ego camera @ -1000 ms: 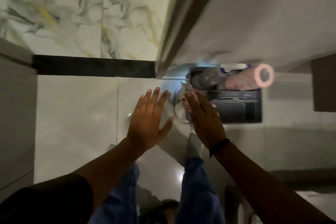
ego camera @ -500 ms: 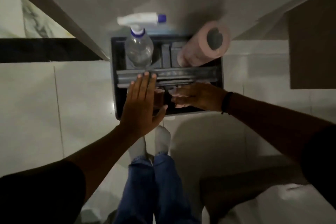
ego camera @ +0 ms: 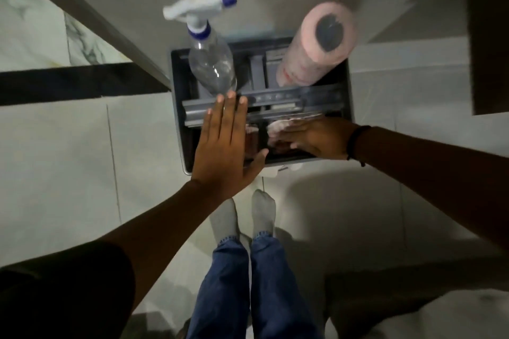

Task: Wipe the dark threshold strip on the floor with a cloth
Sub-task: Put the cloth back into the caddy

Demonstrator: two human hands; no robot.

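Note:
The dark threshold strip (ego camera: pixel 68 85) runs across the pale floor at the left, ending at a door frame. A grey caddy (ego camera: pixel 347 96) stands on the floor in front of my feet. My left hand (ego camera: pixel 225 143) hovers flat over the caddy's left side, fingers together, holding nothing. My right hand (ego camera: pixel 311 137) reaches into the caddy's near compartment from the right, with its fingers on a pale pinkish cloth (ego camera: pixel 278 128). Whether the fingers have closed on the cloth is blurred.
In the caddy's far half stand a clear spray bottle (ego camera: pixel 212 63) with a white and purple head and a pink roll (ego camera: pixel 316 49). A door frame (ego camera: pixel 91 19) runs diagonally at upper left. A dark brown panel (ego camera: pixel 490 36) is at the right. My socked feet (ego camera: pixel 242 217) stand close to the caddy.
The view swung right from the threshold to centre on the caddy. My right hand went down into the near compartment onto the cloth. My left hand stayed flat over the caddy's left side.

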